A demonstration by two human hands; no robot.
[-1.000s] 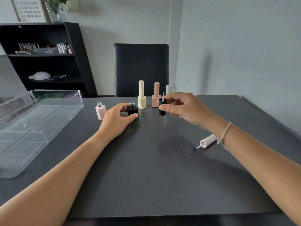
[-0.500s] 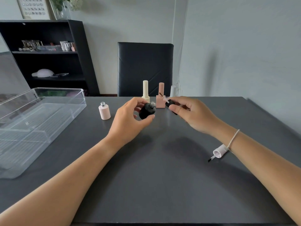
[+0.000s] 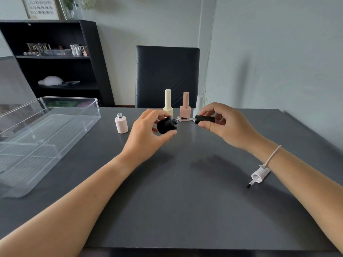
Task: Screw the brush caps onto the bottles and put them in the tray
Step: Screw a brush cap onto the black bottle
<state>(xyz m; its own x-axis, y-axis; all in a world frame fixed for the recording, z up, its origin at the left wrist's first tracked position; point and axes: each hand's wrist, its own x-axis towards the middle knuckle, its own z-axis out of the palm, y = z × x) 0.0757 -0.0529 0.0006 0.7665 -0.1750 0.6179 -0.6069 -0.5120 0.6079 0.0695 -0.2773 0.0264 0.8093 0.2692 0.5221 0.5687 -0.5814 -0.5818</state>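
Hands: both are raised above the surface, facing each other, each curled round one part.
Left hand: the black bottle is gripped between thumb and fingers, tilted so its silver threaded neck is pointed to the right.
Right hand: the black brush cap is pinched and held level, its brush tip just beside the bottle neck, not yet inside.
Tray: clear plastic, set at the left of the surface; no bottles are seen in it.
Capped bottles: a cream bottle and a peach bottle are stood upright behind the hands.
Pink bottle: left upright and uncapped between tray and left hand.
White brush cap: laid on its side beside the right wrist.
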